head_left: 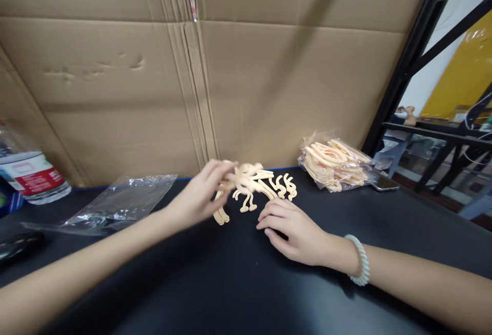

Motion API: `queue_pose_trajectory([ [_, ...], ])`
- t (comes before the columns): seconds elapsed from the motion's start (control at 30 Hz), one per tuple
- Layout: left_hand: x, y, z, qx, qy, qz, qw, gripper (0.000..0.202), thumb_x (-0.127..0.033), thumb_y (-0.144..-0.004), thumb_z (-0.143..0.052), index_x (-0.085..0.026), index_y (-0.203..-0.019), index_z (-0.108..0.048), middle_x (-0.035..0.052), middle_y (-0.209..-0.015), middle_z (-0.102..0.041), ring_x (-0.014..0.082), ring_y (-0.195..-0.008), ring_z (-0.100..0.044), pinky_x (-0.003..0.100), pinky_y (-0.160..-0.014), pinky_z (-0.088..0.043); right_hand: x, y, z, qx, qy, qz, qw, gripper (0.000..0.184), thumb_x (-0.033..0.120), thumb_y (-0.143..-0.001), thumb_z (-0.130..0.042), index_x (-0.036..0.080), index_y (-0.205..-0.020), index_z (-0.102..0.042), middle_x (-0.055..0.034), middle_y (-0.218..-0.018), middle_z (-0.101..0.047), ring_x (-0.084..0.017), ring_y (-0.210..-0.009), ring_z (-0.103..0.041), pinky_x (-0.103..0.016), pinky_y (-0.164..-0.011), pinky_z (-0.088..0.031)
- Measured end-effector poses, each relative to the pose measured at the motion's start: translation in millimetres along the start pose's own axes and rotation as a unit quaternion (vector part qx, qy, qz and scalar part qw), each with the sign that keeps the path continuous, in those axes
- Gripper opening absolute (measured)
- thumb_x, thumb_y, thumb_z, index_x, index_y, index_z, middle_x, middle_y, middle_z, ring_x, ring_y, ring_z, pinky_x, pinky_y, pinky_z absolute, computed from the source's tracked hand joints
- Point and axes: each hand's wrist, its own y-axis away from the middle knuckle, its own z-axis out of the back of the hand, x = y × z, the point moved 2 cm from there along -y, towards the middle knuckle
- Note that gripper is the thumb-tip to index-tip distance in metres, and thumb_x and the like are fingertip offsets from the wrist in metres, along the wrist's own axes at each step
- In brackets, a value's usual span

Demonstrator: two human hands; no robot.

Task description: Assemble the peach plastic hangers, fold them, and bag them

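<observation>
My left hand [205, 190] is closed, pinching a cream-coloured piece with curved, rib-like arms [246, 176], smeared by motion, just above the tabletop. Under and behind it lie several more cream pieces: a long paired strip [221, 215], a small forked piece [248, 203] and some curly pieces [289, 186]. They look like flat model bones, though I cannot be sure. My right hand [294, 230] rests on the black table [246, 283] in front of the pile. Its fingers are loosely bent and apart, with nothing seen in them.
A clear bag of similar cream pieces [334, 163] stands at the back right, beside a phone [384, 183]. An opened clear plastic bag [123, 201] lies left, near a bottle [33, 176] and a dark object [19, 247]. Cardboard [269, 78] walls the back. A person's hand [409, 114] shows far right.
</observation>
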Motion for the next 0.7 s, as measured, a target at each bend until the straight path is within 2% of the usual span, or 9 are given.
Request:
queue_pose_trajectory([
  [0.1,-35,35,-12.9,0.054,0.091,-0.02,0.994,0.05,-0.008,-0.088,-0.048,-0.023,-0.135,-0.04,0.0117,-0.125,-0.055,0.0239,-0.117,-0.056,0.039,-0.098,-0.051,-5,0,2,-0.058,-0.006,-0.043,0.997,0.022,0.004,-0.08,-0.046,0.019,-0.075,-0.062,-0.0042,-0.076,-0.062,-0.019,-0.078,-0.055,-0.035,-0.075,-0.048],
  [0.2,-51,56,-21.1,0.105,0.137,-0.011,0.985,0.046,-0.011,-0.089,-0.049,-0.024,-0.133,-0.042,0.0096,-0.124,-0.059,0.0221,-0.114,-0.059,0.037,-0.098,-0.051,-12,1,3,-0.088,-0.031,-0.094,0.991,0.025,0.002,-0.077,-0.043,0.019,-0.065,-0.057,-0.0023,-0.069,-0.06,-0.017,-0.071,-0.054,-0.031,-0.069,-0.046],
  [0.3,-52,59,-21.4,0.127,0.143,0.004,0.982,0.042,-0.015,-0.09,-0.051,-0.023,-0.131,-0.044,0.0088,-0.121,-0.062,0.022,-0.111,-0.06,0.039,-0.097,-0.052,-15,1,3,-0.089,-0.049,-0.127,0.987,0.024,0.001,-0.076,-0.043,0.019,-0.067,-0.056,-0.0012,-0.07,-0.06,-0.016,-0.069,-0.055,-0.03,-0.068,-0.046],
  [0.43,-50,56,-20.1,0.143,0.162,0.0,0.976,0.038,-0.016,-0.092,-0.053,-0.023,-0.129,-0.045,0.0082,-0.119,-0.064,0.0205,-0.109,-0.061,0.034,-0.094,-0.053,-11,0,0,-0.043,-0.062,-0.115,0.99,0.019,0.004,-0.082,-0.048,0.018,-0.086,-0.06,-0.0036,-0.083,-0.063,-0.017,-0.079,-0.057,-0.032,-0.073,-0.047],
  [0.57,-52,58,-20.9,0.118,0.165,-0.018,0.979,0.036,-0.014,-0.093,-0.052,-0.022,-0.127,-0.047,0.0089,-0.119,-0.062,0.02,-0.111,-0.06,0.032,-0.094,-0.053,-2,-3,0,0.019,-0.08,-0.073,0.994,0.015,0.015,-0.092,-0.049,0.018,-0.1,-0.061,-0.0064,-0.093,-0.065,-0.019,-0.089,-0.056,-0.035,-0.081,-0.047],
  [0.7,-50,60,-21.9,0.08,0.138,-0.022,0.987,0.043,-0.013,-0.093,-0.052,-0.022,-0.134,-0.042,0.0098,-0.115,-0.061,0.0212,-0.106,-0.061,0.033,-0.089,-0.056,4,-5,1,0.034,-0.085,-0.048,0.995,0.012,0.021,-0.095,-0.05,0.018,-0.096,-0.062,-0.0057,-0.088,-0.065,-0.018,-0.085,-0.055,-0.035,-0.081,-0.046],
])
